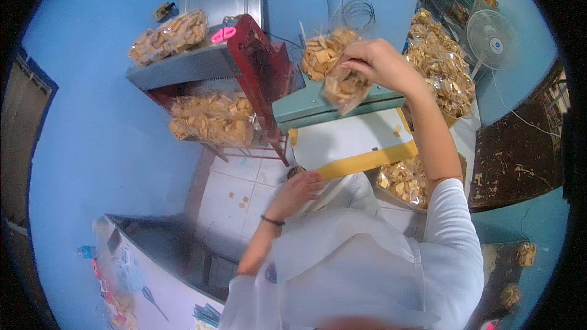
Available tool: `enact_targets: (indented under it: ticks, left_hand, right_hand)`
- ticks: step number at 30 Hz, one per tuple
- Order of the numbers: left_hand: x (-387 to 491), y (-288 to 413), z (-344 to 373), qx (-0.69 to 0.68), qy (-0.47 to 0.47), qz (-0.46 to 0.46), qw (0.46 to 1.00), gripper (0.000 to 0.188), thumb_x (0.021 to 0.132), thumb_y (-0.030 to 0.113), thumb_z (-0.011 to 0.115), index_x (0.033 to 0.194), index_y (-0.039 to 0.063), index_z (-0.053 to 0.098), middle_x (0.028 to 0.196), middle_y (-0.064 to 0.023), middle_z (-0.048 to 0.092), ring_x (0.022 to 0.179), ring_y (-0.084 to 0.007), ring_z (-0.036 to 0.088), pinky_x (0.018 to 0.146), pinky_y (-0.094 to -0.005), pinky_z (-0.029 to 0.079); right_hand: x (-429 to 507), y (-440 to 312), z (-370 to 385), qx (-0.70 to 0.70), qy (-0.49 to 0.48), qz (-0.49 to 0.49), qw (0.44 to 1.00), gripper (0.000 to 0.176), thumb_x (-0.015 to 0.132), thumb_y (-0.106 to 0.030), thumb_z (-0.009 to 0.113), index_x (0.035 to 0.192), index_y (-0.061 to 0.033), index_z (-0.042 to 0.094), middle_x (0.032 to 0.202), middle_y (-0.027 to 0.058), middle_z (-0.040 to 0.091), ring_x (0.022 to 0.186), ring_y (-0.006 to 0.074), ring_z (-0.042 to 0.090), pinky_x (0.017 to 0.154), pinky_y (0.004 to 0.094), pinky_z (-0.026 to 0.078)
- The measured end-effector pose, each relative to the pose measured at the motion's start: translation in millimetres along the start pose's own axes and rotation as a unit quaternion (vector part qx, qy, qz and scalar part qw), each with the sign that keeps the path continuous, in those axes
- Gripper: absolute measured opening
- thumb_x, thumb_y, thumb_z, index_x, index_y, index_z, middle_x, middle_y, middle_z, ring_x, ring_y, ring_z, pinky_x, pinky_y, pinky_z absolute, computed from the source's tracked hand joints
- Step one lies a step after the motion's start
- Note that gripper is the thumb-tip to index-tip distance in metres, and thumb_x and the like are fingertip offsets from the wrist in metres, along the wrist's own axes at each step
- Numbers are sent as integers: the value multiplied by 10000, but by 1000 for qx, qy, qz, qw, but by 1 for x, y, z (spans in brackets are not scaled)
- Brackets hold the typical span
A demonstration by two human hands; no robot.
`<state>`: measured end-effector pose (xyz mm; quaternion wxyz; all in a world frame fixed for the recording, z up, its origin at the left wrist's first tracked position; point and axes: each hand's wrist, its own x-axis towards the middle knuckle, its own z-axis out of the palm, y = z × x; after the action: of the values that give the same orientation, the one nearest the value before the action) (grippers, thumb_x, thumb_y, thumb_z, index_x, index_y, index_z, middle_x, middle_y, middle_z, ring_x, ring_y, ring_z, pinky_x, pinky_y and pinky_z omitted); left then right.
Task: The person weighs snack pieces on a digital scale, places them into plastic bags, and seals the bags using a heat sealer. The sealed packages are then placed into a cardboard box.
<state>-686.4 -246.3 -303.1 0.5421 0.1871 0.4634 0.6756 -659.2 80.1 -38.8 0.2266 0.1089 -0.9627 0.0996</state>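
Note:
My right hand (373,66) grips the top of a clear plastic bag of chips (346,89), holding it over a green bag sealer (298,110). Behind that bag, more bagged chips (318,57) rest at the sealer's far side. My left hand (296,195) is near the yellow-taped front edge of the white work surface (348,140), its fingers apart and slightly blurred, with nothing seen in it. A small chip piece (397,130) lies on the white surface.
At left, a red-and-grey rack (183,66) carries bagged chips and pink-handled scissors (223,35). Many chip bags (442,68) are piled at right beside a fan (493,39). An open box of chips (403,181) stands below the work surface. A white table (151,279) holds dark scissors (154,302).

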Motion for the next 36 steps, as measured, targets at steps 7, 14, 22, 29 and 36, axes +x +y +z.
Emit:
enact_targets:
  ticks: [7, 14, 22, 29, 36]
  left_hand:
    - [21, 1, 26, -368, -169, 36, 914, 925, 892, 762, 420, 1560, 153, 224, 1546, -146, 370, 1330, -357, 490, 1026, -492, 510]
    - [13, 26, 45, -125, 41, 187, 973, 952, 863, 595, 665, 1560, 149, 195, 1554, -96, 327, 1398, -298, 402, 1145, -503, 368]
    - [28, 51, 27, 281, 105, 352, 887, 1107, 779, 366, 837, 1541, 10, 117, 1552, -161, 274, 1453, -286, 271, 1182, -401, 258]
    - [58, 15, 6, 287, 225, 397, 842, 1083, 820, 396, 791, 1547, -39, 117, 1587, -209, 188, 1477, -335, 201, 1194, -433, 215]
    - [57, 20, 30, 444, 313, 455, 706, 616, 1050, 364, 426, 1484, -61, 325, 1618, -263, 153, 1510, -406, 124, 1201, -474, 145]
  right_hand:
    - [-56, -32, 20, 263, -2, 7, 965, 144, 890, -138, 711, 952, -8, 711, 823, 68, 693, 785, 209, 650, 729, 306, 500]
    - [-123, -75, 136, 544, 84, 247, 797, 1017, 778, 12, 766, 1580, -154, 162, 1540, 111, 316, 1373, 259, 419, 1027, 365, 481]
    - [-128, -89, 207, 636, 95, 160, 749, 1165, 751, -115, 865, 1575, -66, 43, 1570, 146, 255, 1425, 250, 320, 1164, 389, 328]
    - [-125, -87, 224, 468, 87, 190, 859, 719, 990, -224, 575, 1543, 8, 180, 1566, 237, 283, 1448, 330, 314, 1180, 385, 260]
    - [-112, -101, 211, 443, 161, 206, 858, 384, 1005, -112, 500, 1361, 29, 522, 1491, 221, 438, 1367, 335, 446, 1119, 383, 353]
